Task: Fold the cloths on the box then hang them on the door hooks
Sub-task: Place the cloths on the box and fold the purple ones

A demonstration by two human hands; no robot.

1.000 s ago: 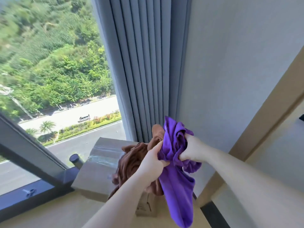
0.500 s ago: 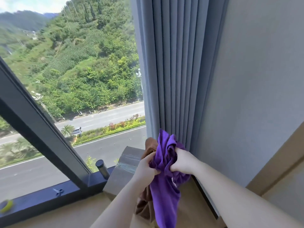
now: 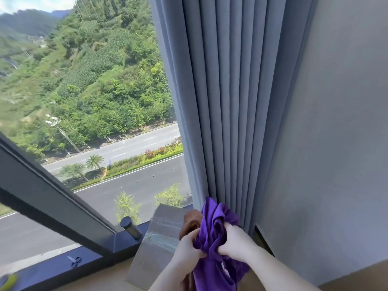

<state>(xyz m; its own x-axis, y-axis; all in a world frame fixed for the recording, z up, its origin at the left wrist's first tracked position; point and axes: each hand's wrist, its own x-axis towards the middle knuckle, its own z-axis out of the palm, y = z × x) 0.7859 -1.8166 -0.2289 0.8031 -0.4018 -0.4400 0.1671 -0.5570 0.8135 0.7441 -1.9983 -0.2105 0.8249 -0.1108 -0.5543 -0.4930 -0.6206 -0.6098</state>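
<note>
A bunched purple cloth [image 3: 212, 225] hangs between both my hands above the cardboard box [image 3: 155, 234]. My left hand [image 3: 186, 250] grips its left side together with a brown cloth [image 3: 192, 221], which shows behind the purple one. My right hand [image 3: 235, 242] grips the purple cloth's right side, fingers curled into the fabric. The lower end of the purple cloth drops out of view at the bottom edge. The box stands on the sill by the window corner. No door hooks are in view.
A grey pleated curtain [image 3: 220, 101] hangs right behind the cloths, with a grey wall [image 3: 336, 122] to its right. The dark window frame [image 3: 52, 196] runs at the left with a black cylinder [image 3: 130, 227] and small scissors [image 3: 74, 261] on the ledge.
The view has tilted up and left, so hands and cloths sit lower in the frame. Both hands still hold the bunched cloths; the brown cloth is more hidden behind the purple one.
</note>
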